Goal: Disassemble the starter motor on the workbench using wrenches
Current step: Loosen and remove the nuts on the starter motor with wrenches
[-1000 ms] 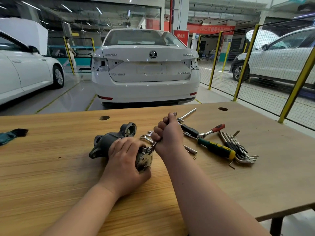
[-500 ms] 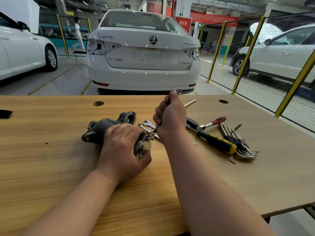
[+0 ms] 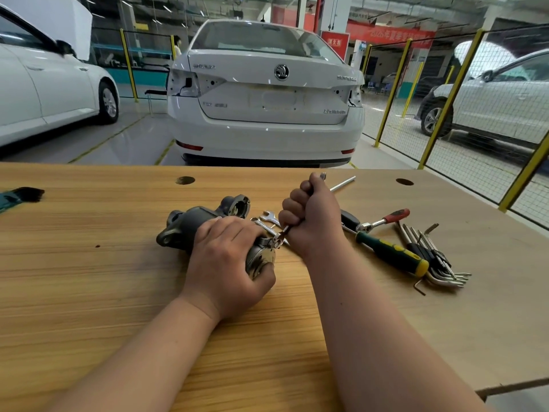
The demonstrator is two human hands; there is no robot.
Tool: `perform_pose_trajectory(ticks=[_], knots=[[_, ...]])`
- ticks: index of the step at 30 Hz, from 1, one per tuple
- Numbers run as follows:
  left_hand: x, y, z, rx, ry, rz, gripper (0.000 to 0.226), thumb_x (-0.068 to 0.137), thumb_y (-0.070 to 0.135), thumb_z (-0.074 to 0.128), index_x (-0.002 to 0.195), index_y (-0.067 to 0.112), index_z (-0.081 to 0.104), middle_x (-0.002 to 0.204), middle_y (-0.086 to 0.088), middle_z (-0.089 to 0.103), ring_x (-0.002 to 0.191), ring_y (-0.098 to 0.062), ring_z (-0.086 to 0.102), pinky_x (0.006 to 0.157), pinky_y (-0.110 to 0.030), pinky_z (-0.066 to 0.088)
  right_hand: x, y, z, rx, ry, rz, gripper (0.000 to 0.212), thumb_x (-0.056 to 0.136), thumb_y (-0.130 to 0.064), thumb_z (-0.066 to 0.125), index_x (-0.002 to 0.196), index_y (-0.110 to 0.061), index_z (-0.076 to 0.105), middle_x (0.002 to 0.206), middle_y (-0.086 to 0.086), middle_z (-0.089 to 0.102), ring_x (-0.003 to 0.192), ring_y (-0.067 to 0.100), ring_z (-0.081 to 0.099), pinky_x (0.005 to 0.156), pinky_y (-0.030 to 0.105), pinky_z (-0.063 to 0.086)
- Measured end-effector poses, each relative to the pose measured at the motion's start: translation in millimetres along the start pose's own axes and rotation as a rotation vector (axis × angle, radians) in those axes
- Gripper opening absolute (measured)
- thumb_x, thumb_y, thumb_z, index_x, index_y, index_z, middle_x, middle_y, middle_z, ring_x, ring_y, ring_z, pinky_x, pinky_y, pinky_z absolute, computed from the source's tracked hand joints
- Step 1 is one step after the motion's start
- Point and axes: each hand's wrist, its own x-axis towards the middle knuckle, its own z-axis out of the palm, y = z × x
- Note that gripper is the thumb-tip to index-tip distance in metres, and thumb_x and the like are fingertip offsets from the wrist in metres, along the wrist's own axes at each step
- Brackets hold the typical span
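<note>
The starter motor is gripped on the workbench by the left hand; at its near end a wrench is clenched in the right hand — if tilted, the fastener could be rounded.

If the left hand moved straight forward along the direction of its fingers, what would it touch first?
Probably the loose wrenches lying just past the left hand, which grips the starter motor; the right hand is close behind them. Depth is unclear.
</note>
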Motion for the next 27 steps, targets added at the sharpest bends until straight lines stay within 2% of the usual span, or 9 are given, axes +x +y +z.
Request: perform_pose_trajectory(ticks=[4,12,15,17,18,20,22,24,27], knots=[[-1.2,-0.5,1.2,0.004,0.013,0.004,0.044,0.07,0.044,0.051,0.101,0.015,0.062,0.101,0.0,0.063,0.103,-0.023,0.053,0.098,-0.041,0.032,-3.4,6.0,4.4,-0.149,-0.091,-0.091,0.041,0.098,-0.036,0.044,0.06,-0.021,0.047,0.047,-0.008,0.03,0.037,0.008,0.024,0.032,0.018,0.023],[-1.1,-0.4,2.4,0.019,0.019,0.005,0.043,0.069,0.04,0.049,0.101,0.014,0.062,0.102,-0.002,0.063,0.104,-0.024,0.053,0.1,-0.043,0.032,-3.5,10.5,12.0,-0.217,0.029,-0.148,0.038,0.096,-0.034,0.047,0.06,-0.022,0.045,0.043,-0.009,0.034,0.034,0.008,0.028,0.033,0.017,0.024],[-2.6,-2.3,3.7,0.001,0.037,0.007,0.041,0.069,0.039,0.05,0.103,0.018,0.06,0.104,0.001,0.062,0.107,-0.019,0.049,0.103,-0.039,0.027,-7.8,11.4,14.9,-0.29,-0.042,-0.216,0.039,0.096,-0.032,0.046,0.058,-0.023,0.046,0.043,-0.009,0.035,0.035,0.008,0.028,0.035,0.017,0.025],[-0.1,-1.9,5.4,-0.012,0.034,0.015,0.039,0.069,0.038,0.051,0.105,0.022,0.056,0.104,0.004,0.059,0.107,-0.018,0.048,0.103,-0.036,0.026,-15.7,12.2,21.9,-0.561,-0.186,-0.385,0.039,0.095,-0.03,0.046,0.056,-0.025,0.049,0.043,-0.012,0.038,0.038,0.007,0.031,0.04,0.02,0.028],[1.7,-3.0,8.1,0.006,0.03,0.014,0.04,0.069,0.037,0.051,0.106,0.023,0.053,0.105,0.004,0.056,0.106,-0.019,0.048,0.102,-0.035,0.027,-21.7,15.8,25.3,-0.825,-0.297,-0.535,0.038,0.093,-0.029,0.048,0.055,-0.026,0.051,0.044,-0.013,0.039,0.041,0.005,0.034,0.044,0.021,0.03],[5.6,-3.5,12.8,0.091,-0.014,-0.066,0.056,0.071,0.04,0.052,0.12,0.015,0.045,0.117,-0.003,0.048,0.111,-0.022,0.044,0.1,-0.03,0.027,-37.6,29.7,30.0,-1.393,-0.57,-0.839,0.027,0.089,-0.028,0.054,0.062,-0.027,0.057,0.045,-0.016,0.036,0.048,0.006,0.038,0.049,0.024,0.034],[10.2,-5.4,17.8,0.159,-0.085,-0.131,0.075,0.073,0.045,0.053,0.134,0.006,0.035,0.129,-0.012,0.04,0.12,-0.025,0.035,0.103,-0.029,0.022,-47.7,38.8,26.0,-1.675,-0.722,-1.111,0.02,0.086,-0.028,0.057,0.068,-0.019,0.062,0.048,-0.019,0.028,0.05,0.012,0.038,0.048,0.027,0.036],[12.2,-4.9,19.1,0.178,-0.126,-0.136,0.078,0.071,0.049,0.054,0.134,0.006,0.036,0.13,-0.012,0.04,0.12,-0.025,0.032,0.103,-0.025,0.013,-50.6,35.2,21.5,-1.573,-0.723,-1.009,0.021,0.086,-0.028,0.056,0.068,-0.02,0.061,0.049,-0.017,0.035,0.051,0.011,0.041,0.048,0.027,0.036],[12.6,-2.1,17.2,0.066,-0.06,0.015,0.046,0.067,0.037,0.056,0.108,0.015,0.056,0.101,-0.004,0.056,0.102,-0.024,0.048,0.105,-0.033,0.023,-45.0,13.3,20.2,-0.963,-0.548,-0.654,0.035,0.088,-0.026,0.053,0.053,-0.028,0.051,0.045,-0.013,0.039,0.042,0.003,0.035,0.044,0.02,0.03]])
